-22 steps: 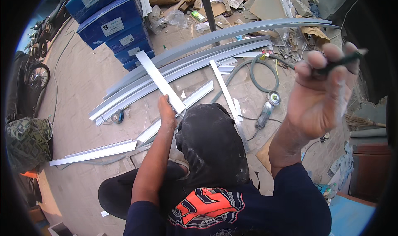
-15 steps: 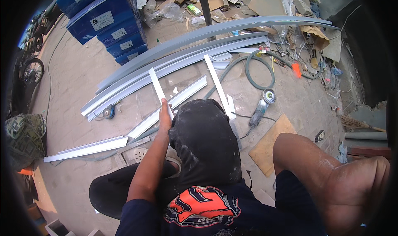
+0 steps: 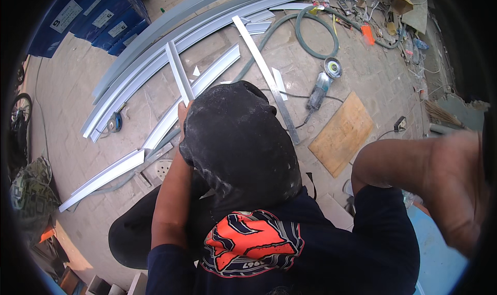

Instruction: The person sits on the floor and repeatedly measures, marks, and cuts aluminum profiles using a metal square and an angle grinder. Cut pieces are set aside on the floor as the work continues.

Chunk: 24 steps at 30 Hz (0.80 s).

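My left hand is closed round the near end of a short white channel profile, whose grooved side faces up. My raised knee in dusty black trousers hides part of that hand and the profile's lower end. My right arm is bent up at the far right, and the right hand is blurred close to the view's edge, its fingers not plain to see. Beyond the knee lies a long white strip, beside a metal ruler-like bar.
An angle grinder with a cord lies right of the strips, near a wooden board. Left are a blue tape measure and blue boxes. Long grey profiles, a coiled hose and scrap lie farther off.
The scene has shifted upward and left in view. The profile in my left hand has turned from its flat white face to its grooved side. My right hand has moved up.
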{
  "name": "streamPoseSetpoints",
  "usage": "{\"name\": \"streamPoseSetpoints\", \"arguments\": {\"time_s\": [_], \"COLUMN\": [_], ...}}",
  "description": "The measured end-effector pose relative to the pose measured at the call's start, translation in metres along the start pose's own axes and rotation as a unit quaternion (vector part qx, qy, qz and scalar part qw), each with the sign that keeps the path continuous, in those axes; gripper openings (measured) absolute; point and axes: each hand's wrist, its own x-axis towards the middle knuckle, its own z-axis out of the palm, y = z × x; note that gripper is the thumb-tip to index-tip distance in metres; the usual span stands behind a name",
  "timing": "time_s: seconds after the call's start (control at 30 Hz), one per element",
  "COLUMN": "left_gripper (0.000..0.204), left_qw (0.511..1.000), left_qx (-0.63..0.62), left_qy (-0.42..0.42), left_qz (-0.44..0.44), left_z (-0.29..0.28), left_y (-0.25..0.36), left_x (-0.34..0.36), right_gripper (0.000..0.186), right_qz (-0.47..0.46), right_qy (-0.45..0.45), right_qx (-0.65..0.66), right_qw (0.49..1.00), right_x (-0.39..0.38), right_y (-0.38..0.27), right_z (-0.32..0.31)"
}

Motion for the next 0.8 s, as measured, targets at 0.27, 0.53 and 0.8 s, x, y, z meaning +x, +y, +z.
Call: {"name": "streamPoseSetpoints", "arguments": {"time_s": [0.27, 0.53, 0.8], "left_gripper": [0.039, 0.035, 0.033], "left_qw": [0.985, 0.917, 0.891], "left_qx": [0.112, 0.145, 0.209], "left_qy": [0.134, 0.356, 0.373], "left_qz": [0.021, 0.11, 0.154], "left_z": [-0.031, -0.042, -0.048], "left_y": [-0.005, -0.065, -0.047], "left_x": [0.021, 0.046, 0.056], "right_gripper": [0.105, 0.056, 0.053], "right_qz": [0.718, 0.833, 0.695], "right_qy": [-0.048, 0.189, 0.142], "right_qx": [-0.553, -0.148, -0.137], "right_qw": [0.419, 0.499, 0.692], "right_x": [-0.418, -0.421, -0.361], "right_y": [0.173, 0.194, 0.161], "right_z": [-0.227, -0.254, -0.14]}}
